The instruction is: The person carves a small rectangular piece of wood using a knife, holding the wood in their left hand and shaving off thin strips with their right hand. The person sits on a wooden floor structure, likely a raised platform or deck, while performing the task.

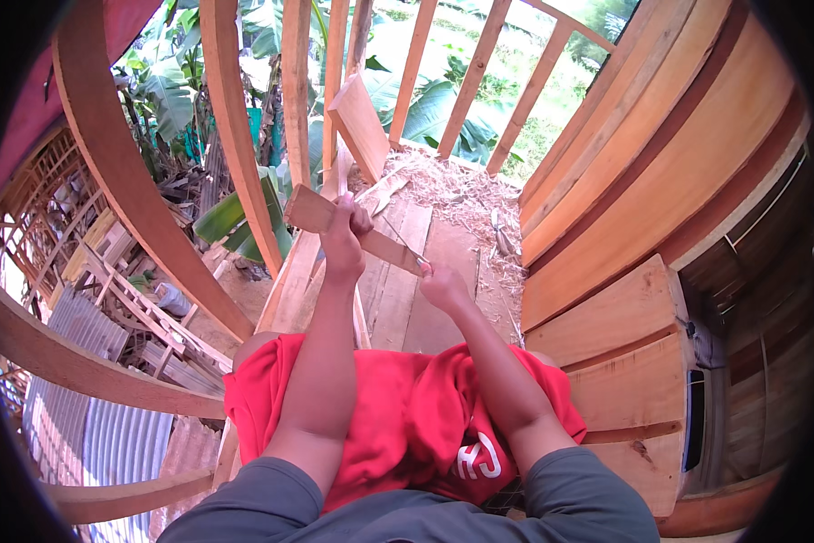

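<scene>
My left hand [344,242] is wrapped round a flat, narrow strip of wood [391,249], held slanting in front of my knees. One squared end of the strip sticks out to the left of my fist. My right hand [445,286] is closed on the near end of a thin, dark, rod-like tool [402,237]. This tool points up and left, close along the strip's far edge; whether it touches the wood I cannot tell. Its grip is hidden in my fingers, and its exact kind does not show.
Wood shavings [452,185] cover the far floorboards [402,285]. A short board [360,127] leans against the slatted railing on the left. Among the shavings lies a small metal object [500,233]. Stacked planks [624,181] wall the right side. Red cloth [380,398] covers my lap.
</scene>
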The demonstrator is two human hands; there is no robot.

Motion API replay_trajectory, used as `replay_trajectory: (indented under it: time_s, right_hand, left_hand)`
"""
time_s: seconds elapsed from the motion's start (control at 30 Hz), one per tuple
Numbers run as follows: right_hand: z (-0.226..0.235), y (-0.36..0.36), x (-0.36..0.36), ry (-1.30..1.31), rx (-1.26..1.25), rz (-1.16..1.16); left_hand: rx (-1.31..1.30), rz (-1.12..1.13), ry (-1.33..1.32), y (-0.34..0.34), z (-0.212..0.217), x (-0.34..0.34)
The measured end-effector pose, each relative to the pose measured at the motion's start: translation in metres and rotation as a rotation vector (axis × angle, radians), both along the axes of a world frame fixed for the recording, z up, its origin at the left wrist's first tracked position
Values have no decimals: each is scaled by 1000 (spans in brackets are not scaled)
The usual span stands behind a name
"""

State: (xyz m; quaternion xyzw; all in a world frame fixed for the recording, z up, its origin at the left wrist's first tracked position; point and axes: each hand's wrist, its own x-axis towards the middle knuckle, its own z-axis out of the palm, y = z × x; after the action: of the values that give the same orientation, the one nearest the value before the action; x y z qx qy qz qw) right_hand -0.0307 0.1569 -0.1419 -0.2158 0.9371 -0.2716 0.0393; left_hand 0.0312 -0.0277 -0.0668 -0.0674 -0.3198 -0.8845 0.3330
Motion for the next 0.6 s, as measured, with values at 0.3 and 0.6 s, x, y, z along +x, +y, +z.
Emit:
replay_trajectory:
  time_s: [0.3,0.6]
  right_hand:
    - [13,13,0,24,-186,42]
    - [-4,94,-56,-496,-593,23]
  left_hand:
    - [-28,4,-28,11,7,-13]
    - [-250,-88,80,54,16,-31]
